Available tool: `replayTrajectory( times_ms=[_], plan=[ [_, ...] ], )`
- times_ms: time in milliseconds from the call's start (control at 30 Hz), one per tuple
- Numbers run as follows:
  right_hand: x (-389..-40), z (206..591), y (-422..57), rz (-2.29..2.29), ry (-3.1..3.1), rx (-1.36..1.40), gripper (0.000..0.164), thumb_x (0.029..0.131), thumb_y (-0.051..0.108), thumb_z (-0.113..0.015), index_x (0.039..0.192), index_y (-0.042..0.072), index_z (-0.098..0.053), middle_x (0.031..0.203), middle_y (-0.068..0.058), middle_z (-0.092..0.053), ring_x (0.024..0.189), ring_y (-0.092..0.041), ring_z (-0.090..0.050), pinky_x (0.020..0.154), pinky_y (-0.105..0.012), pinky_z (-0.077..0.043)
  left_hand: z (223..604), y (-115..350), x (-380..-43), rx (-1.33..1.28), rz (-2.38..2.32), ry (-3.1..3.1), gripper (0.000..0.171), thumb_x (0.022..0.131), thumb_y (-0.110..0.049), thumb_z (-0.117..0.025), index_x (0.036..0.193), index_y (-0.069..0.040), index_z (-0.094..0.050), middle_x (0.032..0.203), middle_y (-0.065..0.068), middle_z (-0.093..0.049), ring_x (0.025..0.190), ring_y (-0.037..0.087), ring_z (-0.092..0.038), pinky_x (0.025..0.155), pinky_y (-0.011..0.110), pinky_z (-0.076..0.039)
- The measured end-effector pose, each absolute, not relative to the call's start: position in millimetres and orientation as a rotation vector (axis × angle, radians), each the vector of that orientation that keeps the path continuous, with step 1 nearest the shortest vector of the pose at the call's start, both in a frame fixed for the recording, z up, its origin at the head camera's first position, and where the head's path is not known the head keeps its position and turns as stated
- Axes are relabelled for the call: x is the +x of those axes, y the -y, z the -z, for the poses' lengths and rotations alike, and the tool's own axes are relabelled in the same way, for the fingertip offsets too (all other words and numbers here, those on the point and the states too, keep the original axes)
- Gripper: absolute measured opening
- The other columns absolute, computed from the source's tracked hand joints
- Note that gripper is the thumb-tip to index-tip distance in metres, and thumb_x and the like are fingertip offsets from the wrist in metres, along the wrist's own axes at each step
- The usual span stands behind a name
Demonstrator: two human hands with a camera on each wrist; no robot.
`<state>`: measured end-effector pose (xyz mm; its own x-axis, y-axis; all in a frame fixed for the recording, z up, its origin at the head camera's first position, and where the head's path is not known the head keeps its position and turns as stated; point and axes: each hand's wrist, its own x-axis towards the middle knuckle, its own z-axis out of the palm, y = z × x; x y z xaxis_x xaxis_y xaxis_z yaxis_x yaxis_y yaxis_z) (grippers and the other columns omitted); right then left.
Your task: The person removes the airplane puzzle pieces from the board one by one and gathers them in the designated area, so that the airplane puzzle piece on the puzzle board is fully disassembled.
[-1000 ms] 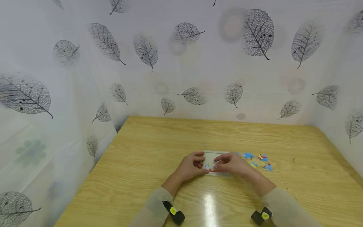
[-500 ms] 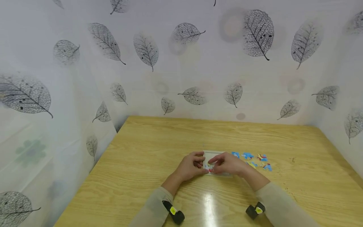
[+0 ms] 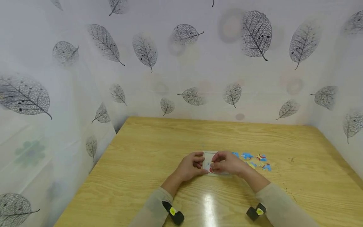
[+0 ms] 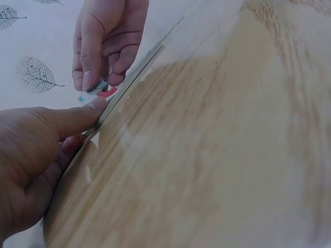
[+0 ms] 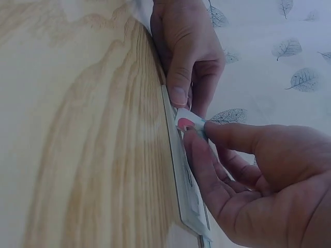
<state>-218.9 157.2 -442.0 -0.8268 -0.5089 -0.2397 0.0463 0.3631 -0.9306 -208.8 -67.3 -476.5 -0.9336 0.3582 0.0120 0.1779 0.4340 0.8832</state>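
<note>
A white puzzle tray [image 3: 208, 156] with a raised border lies on the table. My left hand [image 3: 188, 167] grips its left end; in the left wrist view the thumb [image 4: 93, 106] presses on top near the corner and a finger shows beneath. Between thumb and fingertips, my right hand [image 3: 228, 164] pinches a small puzzle piece [image 5: 184, 122], white with a red patch. In the right wrist view the piece is tilted over the tray's left part, close to the left thumb. The right hand hides much of the tray in the head view.
Several loose blue, yellow and red puzzle pieces [image 3: 247, 155] lie on the wooden table [image 3: 158, 138], just right of the tray. A curtain [image 3: 204, 69] printed with leaves hangs behind the table and along its sides.
My right hand has shifted slightly left over the tray, and its fingers have drawn up with the piece tilted between them. The left hand keeps its place on the tray.
</note>
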Motion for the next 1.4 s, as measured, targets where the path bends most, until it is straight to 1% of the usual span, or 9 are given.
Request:
replayTrajectory(
  times_ms=[67, 267, 333, 533, 767, 1000, 1133, 1300, 1400],
  plan=[
    [-218, 441, -159, 1.493, -2.14, -0.38, 0.024, 0.095, 0.013, -0.067, 0.109, -0.005, -0.059, 0.098, -0.014, -0.066, 0.088, -0.022, -0.07, 0.08, -0.035, -0.061, 477, 67, -209, 0.476, -1.498, -2.514, 0.068, 0.079, -0.018, -0.087, 0.138, -0.003, -0.058, 0.118, 0.006, -0.066, 0.088, 0.006, -0.06, 0.078, 0.019, -0.053],
    [-215, 444, -173, 1.552, -2.092, -0.391, 0.038, 0.097, 0.011, -0.064, 0.129, -0.008, -0.056, 0.104, -0.017, -0.066, 0.092, -0.022, -0.071, 0.084, -0.034, -0.06, 476, 69, -208, 0.481, -1.472, -2.539, 0.067, 0.079, -0.019, -0.086, 0.139, -0.004, -0.058, 0.114, 0.004, -0.065, 0.088, 0.005, -0.06, 0.078, 0.019, -0.052],
    [-213, 446, -178, 1.577, -2.064, -0.4, 0.039, 0.097, 0.008, -0.063, 0.131, -0.01, -0.055, 0.103, -0.017, -0.066, 0.093, -0.021, -0.07, 0.085, -0.033, -0.06, 476, 69, -208, 0.488, -1.473, -2.544, 0.067, 0.079, -0.018, -0.086, 0.138, -0.003, -0.059, 0.116, 0.005, -0.065, 0.089, 0.006, -0.06, 0.078, 0.019, -0.053],
    [-209, 448, -196, 1.623, -2.046, -0.374, 0.042, 0.096, 0.007, -0.066, 0.13, -0.014, -0.054, 0.103, -0.015, -0.064, 0.092, -0.017, -0.071, 0.083, -0.029, -0.06, 477, 69, -209, 0.493, -1.483, -2.536, 0.067, 0.079, -0.017, -0.086, 0.138, -0.001, -0.058, 0.119, 0.008, -0.065, 0.09, 0.008, -0.06, 0.079, 0.018, -0.052],
    [-203, 449, -218, 1.628, -2.066, -0.341, 0.043, 0.094, 0.009, -0.069, 0.128, -0.013, -0.054, 0.108, -0.018, -0.063, 0.094, -0.019, -0.07, 0.084, -0.032, -0.06, 478, 67, -210, 0.502, -1.468, -2.531, 0.063, 0.079, -0.018, -0.086, 0.134, 0.0, -0.061, 0.129, 0.007, -0.061, 0.09, 0.007, -0.059, 0.08, 0.018, -0.053],
    [-196, 445, -235, 1.624, -2.091, -0.283, 0.043, 0.094, 0.012, -0.07, 0.124, -0.015, -0.053, 0.102, -0.013, -0.064, 0.091, -0.016, -0.069, 0.083, -0.031, -0.06, 477, 67, -209, 0.518, -1.458, -2.545, 0.066, 0.08, -0.017, -0.086, 0.137, 0.0, -0.058, 0.124, 0.008, -0.063, 0.088, 0.005, -0.059, 0.079, 0.019, -0.053],
    [-193, 445, -242, 1.587, -2.118, -0.246, 0.04, 0.094, 0.011, -0.069, 0.121, -0.014, -0.055, 0.098, -0.01, -0.063, 0.087, -0.015, -0.068, 0.079, -0.029, -0.06, 478, 67, -209, 0.507, -1.458, -2.535, 0.066, 0.08, -0.018, -0.086, 0.137, -0.001, -0.059, 0.127, 0.007, -0.062, 0.089, 0.005, -0.058, 0.079, 0.018, -0.052],
    [-189, 447, -243, 1.567, -2.144, -0.253, 0.035, 0.095, 0.006, -0.067, 0.119, -0.016, -0.056, 0.097, -0.012, -0.065, 0.085, -0.016, -0.07, 0.076, -0.029, -0.061, 477, 65, -209, 0.473, -1.461, -2.525, 0.067, 0.08, -0.018, -0.086, 0.138, -0.003, -0.058, 0.125, 0.006, -0.063, 0.089, 0.006, -0.058, 0.079, 0.019, -0.052],
    [-187, 448, -240, 1.527, -2.223, -0.265, 0.032, 0.092, 0.006, -0.07, 0.115, -0.015, -0.06, 0.093, -0.012, -0.067, 0.079, -0.015, -0.071, 0.071, -0.028, -0.061, 477, 65, -209, 0.459, -1.47, -2.518, 0.067, 0.08, -0.018, -0.086, 0.139, -0.004, -0.058, 0.123, 0.005, -0.064, 0.089, 0.006, -0.058, 0.079, 0.018, -0.052]
  ],
)
